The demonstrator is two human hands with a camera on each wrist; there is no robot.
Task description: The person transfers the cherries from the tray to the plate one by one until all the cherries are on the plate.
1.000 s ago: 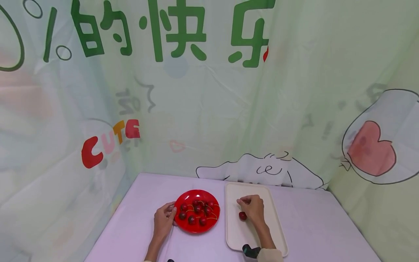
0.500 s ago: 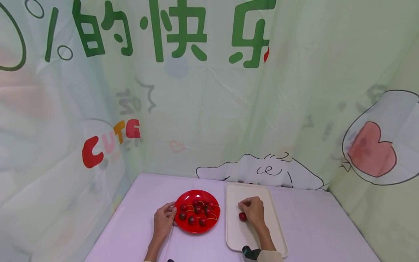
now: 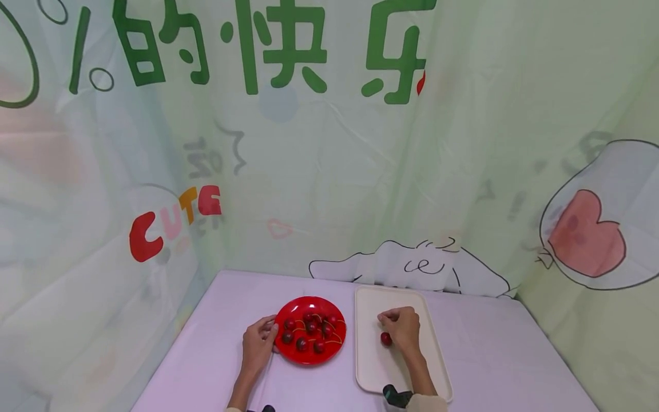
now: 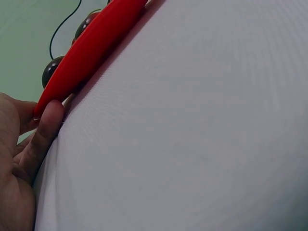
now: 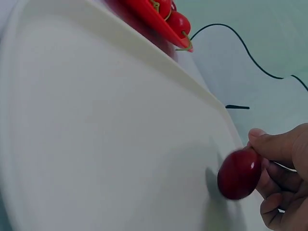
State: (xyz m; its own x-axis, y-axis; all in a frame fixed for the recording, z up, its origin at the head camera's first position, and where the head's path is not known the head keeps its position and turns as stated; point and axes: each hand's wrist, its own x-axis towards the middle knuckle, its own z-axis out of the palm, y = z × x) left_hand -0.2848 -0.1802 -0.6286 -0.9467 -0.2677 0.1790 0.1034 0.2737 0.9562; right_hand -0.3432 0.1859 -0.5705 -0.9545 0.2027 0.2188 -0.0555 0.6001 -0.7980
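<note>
A round red plate point(image 3: 309, 359) holds several dark red cherries point(image 3: 311, 327) with stems. At its left rim, my left hand point(image 3: 255, 345) pinches the edge; the left wrist view shows the rim between thumb and fingers point(image 4: 44, 134). Over the cream tray point(image 3: 373, 366), to the right of the plate, my right hand point(image 3: 404, 329) pinches a single cherry point(image 5: 239, 174) near its top. Its stem is hidden by the fingertips. In the right wrist view this cherry hangs just above the tray surface, with a shadow beside it.
A pale lilac cloth point(image 3: 489, 349) covers the table. Behind it hangs a printed curtain point(image 3: 329, 171) with green characters and drawings, which also encloses both sides. The tray's raised rim point(image 5: 159, 53) stands close to the plate.
My right hand and the cherry it holds have shifted slightly to the right over the tray. The left hand and the plate stay in place.
</note>
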